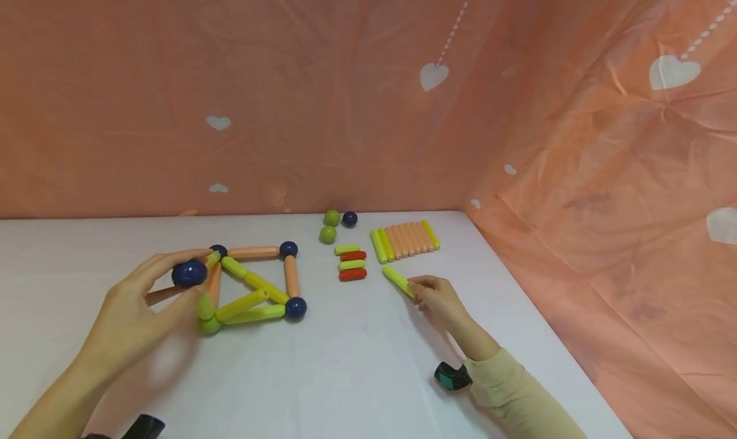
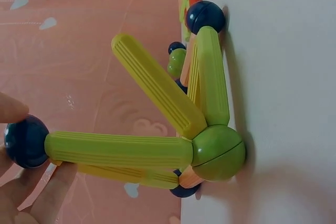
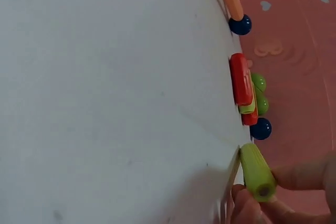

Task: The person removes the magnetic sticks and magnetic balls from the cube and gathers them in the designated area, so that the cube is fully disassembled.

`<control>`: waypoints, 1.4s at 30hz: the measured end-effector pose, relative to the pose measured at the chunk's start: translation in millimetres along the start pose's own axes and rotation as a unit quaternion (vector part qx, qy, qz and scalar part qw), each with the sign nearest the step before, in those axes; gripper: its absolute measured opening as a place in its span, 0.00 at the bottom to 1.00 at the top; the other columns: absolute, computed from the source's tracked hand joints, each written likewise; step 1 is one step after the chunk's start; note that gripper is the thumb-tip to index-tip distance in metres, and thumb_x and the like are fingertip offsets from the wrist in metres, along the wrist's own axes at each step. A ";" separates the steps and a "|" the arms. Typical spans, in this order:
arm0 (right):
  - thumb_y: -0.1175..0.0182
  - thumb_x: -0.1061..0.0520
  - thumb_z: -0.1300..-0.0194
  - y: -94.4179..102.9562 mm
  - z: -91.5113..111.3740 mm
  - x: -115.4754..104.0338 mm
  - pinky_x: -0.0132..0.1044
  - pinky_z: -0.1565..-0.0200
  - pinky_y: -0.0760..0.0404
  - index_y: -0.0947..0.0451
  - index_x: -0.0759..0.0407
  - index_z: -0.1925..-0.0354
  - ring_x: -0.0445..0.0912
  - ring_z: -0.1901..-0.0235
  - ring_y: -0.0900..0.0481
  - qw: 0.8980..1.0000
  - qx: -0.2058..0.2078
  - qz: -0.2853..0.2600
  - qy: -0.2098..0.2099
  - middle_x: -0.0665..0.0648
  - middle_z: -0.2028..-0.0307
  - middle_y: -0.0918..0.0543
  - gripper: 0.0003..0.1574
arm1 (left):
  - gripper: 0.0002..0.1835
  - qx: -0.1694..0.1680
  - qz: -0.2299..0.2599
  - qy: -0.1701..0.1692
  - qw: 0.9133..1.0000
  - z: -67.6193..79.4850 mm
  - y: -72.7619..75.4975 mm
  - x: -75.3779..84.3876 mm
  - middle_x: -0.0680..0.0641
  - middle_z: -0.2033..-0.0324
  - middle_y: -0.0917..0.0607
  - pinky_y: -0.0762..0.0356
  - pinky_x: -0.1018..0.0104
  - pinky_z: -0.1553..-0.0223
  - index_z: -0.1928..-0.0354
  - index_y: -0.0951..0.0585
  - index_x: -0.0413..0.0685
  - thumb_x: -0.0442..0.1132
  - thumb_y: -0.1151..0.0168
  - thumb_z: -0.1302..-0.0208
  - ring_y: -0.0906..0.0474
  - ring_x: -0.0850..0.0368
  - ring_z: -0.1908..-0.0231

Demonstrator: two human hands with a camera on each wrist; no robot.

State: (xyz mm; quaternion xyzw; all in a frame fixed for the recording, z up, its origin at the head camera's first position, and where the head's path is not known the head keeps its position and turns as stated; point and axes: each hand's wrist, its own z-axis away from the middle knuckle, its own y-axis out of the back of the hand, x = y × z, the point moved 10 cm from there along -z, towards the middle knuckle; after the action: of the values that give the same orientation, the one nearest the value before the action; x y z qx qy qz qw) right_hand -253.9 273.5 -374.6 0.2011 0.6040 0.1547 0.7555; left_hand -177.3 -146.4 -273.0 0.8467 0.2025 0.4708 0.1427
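Note:
At the left, my left hand [image 1: 123, 317] holds a dark blue ball [image 1: 189, 273] between thumb and fingers, raised over a frame of magnetic rods and balls. In the left wrist view a light green rod [image 2: 118, 149] joins that ball to a green ball [image 2: 218, 153] low on the table. A yellow rod [image 2: 157, 85] slants up from the green ball, its other end free. Dark blue balls [image 1: 296, 308] sit at the frame's other corners. My right hand [image 1: 439, 301] pinches a light green rod [image 3: 255, 169] by its near end, close over the table.
Right of the frame lie several short red and green rods [image 1: 352, 274]. Behind them stand two green balls [image 1: 328, 234] and a dark blue ball [image 1: 349, 219]. A row of peach, yellow and green rods [image 1: 409, 239] lies farther right. A pink curtain [image 1: 345, 106] hangs behind the white table [image 1: 322, 375].

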 end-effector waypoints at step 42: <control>0.39 0.59 0.35 -192.8 58.0 -144.1 0.30 0.55 0.18 0.22 0.64 0.45 0.35 0.62 0.19 0.917 -0.330 -0.060 0.215 0.62 0.48 0.18 0.20 | 0.16 -0.052 -0.022 0.084 0.995 5.2 -8.4 0.0 0.63 0.49 0.22 0.29 0.88 0.57 0.46 0.22 0.63 0.45 0.37 0.35 0.33 0.79 0.49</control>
State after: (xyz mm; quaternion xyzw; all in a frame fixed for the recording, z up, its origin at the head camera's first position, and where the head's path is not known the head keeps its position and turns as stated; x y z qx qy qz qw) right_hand -231.3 30.1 -335.7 -0.1340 0.6772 0.3392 0.6391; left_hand -174.7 -139.2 -279.3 0.7911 0.2071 0.5468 0.1796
